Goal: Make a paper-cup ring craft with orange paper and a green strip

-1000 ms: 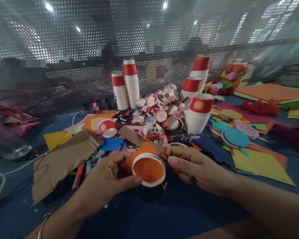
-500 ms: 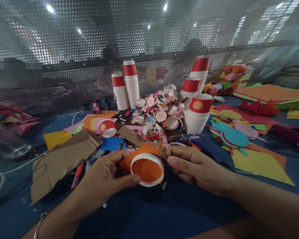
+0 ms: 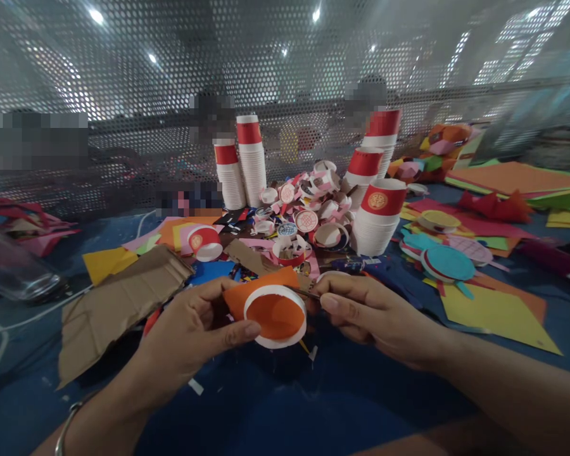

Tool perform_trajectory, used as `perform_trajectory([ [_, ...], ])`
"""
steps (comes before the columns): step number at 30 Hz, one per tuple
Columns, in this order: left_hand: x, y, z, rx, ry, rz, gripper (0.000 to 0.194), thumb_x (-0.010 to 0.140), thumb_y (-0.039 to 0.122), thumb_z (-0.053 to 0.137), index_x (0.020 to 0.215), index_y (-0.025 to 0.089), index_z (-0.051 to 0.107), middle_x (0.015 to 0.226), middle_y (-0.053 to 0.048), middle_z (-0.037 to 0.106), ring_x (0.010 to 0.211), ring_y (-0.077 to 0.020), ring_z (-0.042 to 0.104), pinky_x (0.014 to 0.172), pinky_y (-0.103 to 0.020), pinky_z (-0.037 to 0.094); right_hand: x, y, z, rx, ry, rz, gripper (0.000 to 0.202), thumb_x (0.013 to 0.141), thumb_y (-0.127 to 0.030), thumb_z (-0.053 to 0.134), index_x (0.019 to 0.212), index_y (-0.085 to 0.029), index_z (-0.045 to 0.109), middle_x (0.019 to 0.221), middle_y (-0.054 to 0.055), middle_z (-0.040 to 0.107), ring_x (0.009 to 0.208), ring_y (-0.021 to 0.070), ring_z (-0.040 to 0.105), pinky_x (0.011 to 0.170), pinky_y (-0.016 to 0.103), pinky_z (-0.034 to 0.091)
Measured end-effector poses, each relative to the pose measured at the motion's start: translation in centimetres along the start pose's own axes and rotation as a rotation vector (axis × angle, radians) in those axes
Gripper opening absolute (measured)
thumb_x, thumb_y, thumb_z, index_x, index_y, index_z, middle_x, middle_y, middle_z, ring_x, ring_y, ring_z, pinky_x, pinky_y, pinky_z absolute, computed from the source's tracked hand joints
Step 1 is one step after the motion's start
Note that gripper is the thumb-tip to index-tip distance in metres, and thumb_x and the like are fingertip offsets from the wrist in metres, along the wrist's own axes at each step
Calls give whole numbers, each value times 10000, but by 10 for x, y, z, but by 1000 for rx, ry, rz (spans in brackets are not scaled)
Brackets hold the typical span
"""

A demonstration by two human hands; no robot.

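Note:
My left hand point(image 3: 190, 326) is closed on a white paper-cup ring point(image 3: 276, 344) and a sheet of orange paper point(image 3: 259, 284) behind it, thumb on the ring's near rim. Orange fills the ring's opening, and a corner of the sheet sticks out past its upper left. In my right hand point(image 3: 368, 310) is what looks like a pair of scissors point(image 3: 306, 292). Only the thin dark blades show, at the ring's upper right against the orange paper; the handles are hidden in my fingers. Below the hands, small paper scraps point(image 3: 196, 386) lie on the blue table point(image 3: 285, 418).
Stacked red-and-white paper cups point(image 3: 377, 218) flank a heap of cut cup rings point(image 3: 308, 215). Left are cardboard point(image 3: 118, 310), a cup piece point(image 3: 205, 243) and a clear glass point(image 3: 19, 272). Right are turquoise paper turtles point(image 3: 449, 261) and coloured sheets point(image 3: 498, 316). A perforated screen point(image 3: 285, 76) stands behind.
The ring and orange paper have shifted slightly left and up with my left hand. The sheet's loose strip at the upper right is gone, and its edge there is straighter. Another white scrap shows on the table.

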State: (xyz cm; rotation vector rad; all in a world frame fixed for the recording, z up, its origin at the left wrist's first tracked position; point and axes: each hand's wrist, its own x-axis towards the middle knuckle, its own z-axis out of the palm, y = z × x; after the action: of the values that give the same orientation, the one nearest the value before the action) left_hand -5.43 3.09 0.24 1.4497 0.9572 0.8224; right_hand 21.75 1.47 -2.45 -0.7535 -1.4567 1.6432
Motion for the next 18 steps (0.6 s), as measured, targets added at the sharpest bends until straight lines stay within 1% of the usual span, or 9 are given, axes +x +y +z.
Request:
perform_trajectory([
  [3, 0, -1, 0, 9, -8, -5, 230, 791, 268, 904, 962, 196, 768, 896, -20, 767, 814, -135, 695, 731, -204, 546, 0, 1, 0, -20, -2, -18, 333, 1018, -491, 646, 902, -188, 575, 649, -100, 351, 468, 40, 220, 398, 216, 128],
  [8, -1, 0, 0, 9, -22, -8, 213, 791, 284, 903, 952, 211, 785, 825, 0, 742, 696, -98, 630, 613, -166, 491, 0, 2, -1, -43, -15, -37, 329, 1031, -478, 637, 892, -188, 567, 655, -98, 344, 479, 40, 227, 402, 211, 138],
  [14, -2, -2, -2, 23, -19, -16, 243, 804, 325, 894, 997, 211, 800, 857, -23, 755, 746, -125, 652, 658, -195, 516, -1, 3, -2, -88, 7, -20, 359, 1025, -500, 638, 867, -190, 548, 668, -91, 355, 492, 43, 232, 407, 215, 142],
  [18, -1, -3, -3, 19, -29, -13, 227, 811, 324, 891, 985, 216, 795, 843, -12, 757, 693, -103, 619, 606, -172, 496, 0, 3, -3, -101, -5, -43, 359, 1032, -495, 633, 864, -190, 547, 669, -92, 341, 493, 41, 241, 410, 208, 161],
])
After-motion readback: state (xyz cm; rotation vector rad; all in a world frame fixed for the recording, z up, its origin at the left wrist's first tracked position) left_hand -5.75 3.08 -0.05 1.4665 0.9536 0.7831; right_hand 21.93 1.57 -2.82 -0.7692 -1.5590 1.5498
